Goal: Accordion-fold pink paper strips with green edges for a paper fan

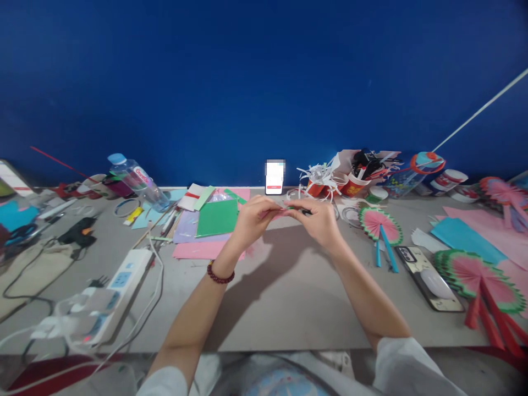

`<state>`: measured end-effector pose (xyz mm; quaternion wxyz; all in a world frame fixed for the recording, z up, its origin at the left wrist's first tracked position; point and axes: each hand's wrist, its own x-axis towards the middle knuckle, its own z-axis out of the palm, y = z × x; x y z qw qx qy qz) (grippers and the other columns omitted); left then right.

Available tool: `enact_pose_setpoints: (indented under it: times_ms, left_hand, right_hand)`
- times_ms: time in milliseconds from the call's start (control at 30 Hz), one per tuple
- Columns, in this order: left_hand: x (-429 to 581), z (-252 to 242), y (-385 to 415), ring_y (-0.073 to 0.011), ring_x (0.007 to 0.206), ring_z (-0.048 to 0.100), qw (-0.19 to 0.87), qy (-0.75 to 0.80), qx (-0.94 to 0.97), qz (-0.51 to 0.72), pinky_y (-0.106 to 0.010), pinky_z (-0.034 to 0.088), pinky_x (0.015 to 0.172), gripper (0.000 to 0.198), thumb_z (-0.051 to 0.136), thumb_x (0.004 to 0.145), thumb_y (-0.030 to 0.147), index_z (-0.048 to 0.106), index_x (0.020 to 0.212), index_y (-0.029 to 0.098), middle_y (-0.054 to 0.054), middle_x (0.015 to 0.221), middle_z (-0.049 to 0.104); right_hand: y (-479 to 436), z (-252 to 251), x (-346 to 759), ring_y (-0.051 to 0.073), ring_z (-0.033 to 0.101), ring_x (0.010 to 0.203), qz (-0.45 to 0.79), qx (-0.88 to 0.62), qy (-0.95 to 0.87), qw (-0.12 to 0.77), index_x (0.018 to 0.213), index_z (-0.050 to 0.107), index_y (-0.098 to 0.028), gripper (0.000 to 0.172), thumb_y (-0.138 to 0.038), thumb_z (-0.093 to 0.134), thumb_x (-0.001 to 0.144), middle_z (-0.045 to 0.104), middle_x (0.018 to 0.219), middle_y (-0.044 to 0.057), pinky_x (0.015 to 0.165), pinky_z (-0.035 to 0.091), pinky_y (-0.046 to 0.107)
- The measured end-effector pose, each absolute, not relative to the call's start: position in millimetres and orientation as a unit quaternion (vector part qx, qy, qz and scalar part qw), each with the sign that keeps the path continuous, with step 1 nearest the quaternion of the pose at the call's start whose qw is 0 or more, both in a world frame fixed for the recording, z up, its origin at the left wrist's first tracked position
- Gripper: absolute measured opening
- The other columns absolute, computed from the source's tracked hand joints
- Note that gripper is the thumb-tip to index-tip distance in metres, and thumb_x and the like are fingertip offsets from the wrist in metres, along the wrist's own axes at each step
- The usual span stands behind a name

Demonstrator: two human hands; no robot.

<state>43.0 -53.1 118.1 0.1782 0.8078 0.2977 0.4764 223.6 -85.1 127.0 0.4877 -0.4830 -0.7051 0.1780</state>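
My left hand (254, 217) and my right hand (317, 219) meet above the middle of the table, in front of the upright phone (274, 177). Between their fingertips they pinch a small pink piece of paper (284, 213), seen nearly edge-on and partly covered by the fingers. Something dark and narrow shows by the fingers of my right hand; its kind cannot be made out. Left of my left hand lies a green sheet (217, 218) on purple and pink paper. A pink-and-green paper fan (380, 224) with blue sticks lies right of my right hand.
At left are a white power strip (121, 280) with cables, a black glue gun (80, 233) and a tilted bottle (140, 181). Along the blue wall stand red cups (355, 184) with tools and paper strips. Another phone (429, 279) and a second fan (480, 278) lie at right.
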Motion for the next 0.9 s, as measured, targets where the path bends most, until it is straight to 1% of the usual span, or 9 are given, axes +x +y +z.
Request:
enact_pose_setpoints:
  times_ms: [67,133,200,367,433,567,633,733,900]
  left_hand:
    - [42.6,115.8,-50.4,-0.0143,0.076,0.06,0.198,0.287,0.79,0.504,-0.028,0.047,0.07,0.012,0.061,0.086,0.025,0.07,0.082,0.019,-0.004,0.079,0.068]
    - [42.2,112.9,-47.2,-0.0141,0.077,0.061,0.23,0.268,0.775,0.525,-0.028,0.048,0.07,0.01,0.062,0.085,0.024,0.071,0.082,0.02,-0.004,0.08,0.069]
    - [42.5,110.1,-44.5,-0.0136,0.077,0.062,0.263,0.254,0.76,0.537,-0.027,0.049,0.069,0.009,0.064,0.084,0.024,0.071,0.082,0.02,-0.004,0.08,0.068]
    - [46.4,108.2,-43.7,-0.0123,0.074,0.062,0.287,0.247,0.742,0.553,-0.024,0.05,0.066,0.007,0.067,0.082,0.024,0.07,0.08,0.018,-0.004,0.079,0.067]
    - [47.9,109.4,-45.0,-0.0126,0.076,0.062,0.266,0.248,0.748,0.555,-0.025,0.05,0.066,0.006,0.066,0.082,0.023,0.069,0.082,0.018,-0.004,0.08,0.068]
    - [49.8,111.7,-47.7,-0.0148,0.082,0.063,0.189,0.244,0.766,0.565,-0.029,0.051,0.075,0.008,0.068,0.08,0.021,0.069,0.087,0.018,-0.005,0.084,0.07]
    - [50.4,111.9,-48.8,-0.0148,0.081,0.064,0.165,0.24,0.773,0.563,-0.029,0.051,0.075,0.007,0.066,0.082,0.021,0.068,0.087,0.018,-0.005,0.084,0.071]
    - [50.9,111.3,-49.9,-0.0144,0.077,0.064,0.136,0.243,0.782,0.558,-0.028,0.05,0.071,0.004,0.063,0.084,0.019,0.067,0.085,0.018,-0.004,0.08,0.071]
    - [50.1,111.1,-50.2,-0.014,0.076,0.065,0.109,0.244,0.783,0.562,-0.026,0.05,0.071,0.006,0.061,0.085,0.015,0.066,0.083,0.018,-0.004,0.079,0.071]
  right_hand:
    - [-85.5,129.1,223.0,0.021,0.069,0.083,0.186,-0.481,-0.699,0.495,0.094,0.074,-0.024,0.021,-0.034,0.071,0.076,0.075,0.091,0.004,0.076,0.053,0.033]
    - [-85.9,131.2,222.7,0.02,0.068,0.08,0.191,-0.474,-0.699,0.5,0.09,0.074,-0.024,0.017,-0.033,0.068,0.078,0.074,0.087,0.003,0.074,0.053,0.032]
    - [-86.4,132.7,222.6,0.019,0.067,0.082,0.192,-0.465,-0.699,0.509,0.086,0.075,-0.024,0.012,-0.029,0.066,0.08,0.074,0.085,0.003,0.075,0.053,0.032]
    - [-86.2,133.0,222.4,0.019,0.064,0.088,0.176,-0.435,-0.704,0.533,0.086,0.074,-0.026,0.011,-0.022,0.067,0.079,0.073,0.086,0.003,0.081,0.051,0.035]
    - [-85.8,132.1,221.6,0.02,0.064,0.087,0.147,-0.435,-0.711,0.533,0.084,0.075,-0.027,0.011,-0.02,0.067,0.079,0.073,0.084,0.003,0.082,0.05,0.037]
    - [-86.1,129.9,218.0,0.021,0.062,0.083,0.022,-0.454,-0.727,0.515,0.079,0.075,-0.026,0.012,-0.018,0.065,0.081,0.074,0.079,0.002,0.087,0.044,0.043]
    - [-86.7,128.9,216.5,0.021,0.062,0.082,-0.017,-0.455,-0.732,0.507,0.079,0.074,-0.026,0.013,-0.019,0.064,0.082,0.074,0.079,0.002,0.088,0.042,0.045]
    - [-87.5,128.5,215.5,0.021,0.062,0.083,-0.033,-0.454,-0.736,0.501,0.082,0.074,-0.026,0.013,-0.019,0.063,0.083,0.074,0.081,0.002,0.091,0.04,0.046]
    - [-89.3,131.2,216.3,0.021,0.063,0.086,-0.025,-0.471,-0.732,0.492,0.085,0.073,-0.027,0.01,-0.021,0.066,0.08,0.073,0.082,0.001,0.097,0.037,0.048]
